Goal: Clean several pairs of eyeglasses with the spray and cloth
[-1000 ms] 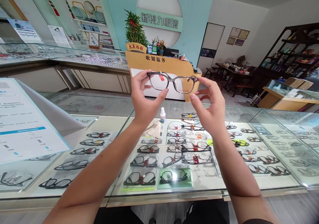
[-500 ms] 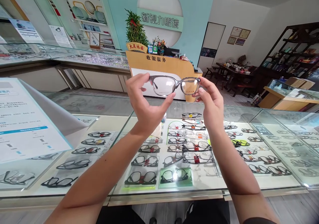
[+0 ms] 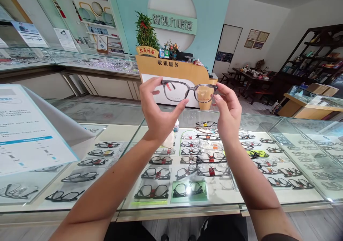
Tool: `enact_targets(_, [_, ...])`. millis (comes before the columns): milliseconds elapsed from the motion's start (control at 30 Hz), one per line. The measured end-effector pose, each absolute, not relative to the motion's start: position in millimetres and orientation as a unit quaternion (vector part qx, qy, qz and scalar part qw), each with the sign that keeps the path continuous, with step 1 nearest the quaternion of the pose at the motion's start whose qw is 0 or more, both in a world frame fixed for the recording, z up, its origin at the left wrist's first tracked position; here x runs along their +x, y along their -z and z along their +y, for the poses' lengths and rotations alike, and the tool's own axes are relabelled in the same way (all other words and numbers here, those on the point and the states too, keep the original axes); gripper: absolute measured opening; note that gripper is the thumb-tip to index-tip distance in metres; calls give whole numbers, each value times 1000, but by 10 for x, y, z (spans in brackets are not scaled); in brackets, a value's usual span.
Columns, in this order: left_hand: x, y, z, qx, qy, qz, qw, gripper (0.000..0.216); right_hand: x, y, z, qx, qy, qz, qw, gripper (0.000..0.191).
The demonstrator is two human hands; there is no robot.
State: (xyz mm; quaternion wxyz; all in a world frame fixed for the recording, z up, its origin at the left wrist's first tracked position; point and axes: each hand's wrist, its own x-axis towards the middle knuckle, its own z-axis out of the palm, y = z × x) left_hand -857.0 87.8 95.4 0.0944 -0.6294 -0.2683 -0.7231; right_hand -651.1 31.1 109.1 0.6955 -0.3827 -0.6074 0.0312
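A pair of eyeglasses (image 3: 190,88) with a dark, partly see-through frame and clear lenses is held up above the glass counter, its front facing me. My left hand (image 3: 159,108) grips it at the left end, fingers at the upper corner and thumb near the bottom of the left lens by the bridge. At the other end, my right hand (image 3: 228,107) pinches the frame by the right lens. The temples are mostly hidden behind the lenses and hands. Small print shows on both lenses.
Rows of eyeglasses (image 3: 158,173) lie inside the glass display counter (image 3: 182,212) below. A printed sign (image 3: 32,126) stands on it at left, and a small white bottle (image 3: 176,126) is behind my left wrist. Beyond is a wooden cashier desk (image 3: 193,67) with a plant (image 3: 146,30).
The eyeglasses have turned slightly to face me more squarely and shifted a little right. Both hands moved with them, keeping their hold.
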Motion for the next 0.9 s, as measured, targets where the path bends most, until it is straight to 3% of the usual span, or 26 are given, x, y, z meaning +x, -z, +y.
enact_targets(267, [-8571, -957, 909, -629, 742, -227, 43, 75, -6577, -1115, 243, -375, 10, -591, 714, 35])
enact_targets(700, [-8627, -807, 1393, -658, 718, -178, -139, 88, -6635, -1154, 179, -296, 69, -590, 748, 16])
enact_targets(900, [-8556, -806, 1236, -638, 743, -185, -80, 81, -6625, -1167, 196, -311, -3, -556, 771, 16])
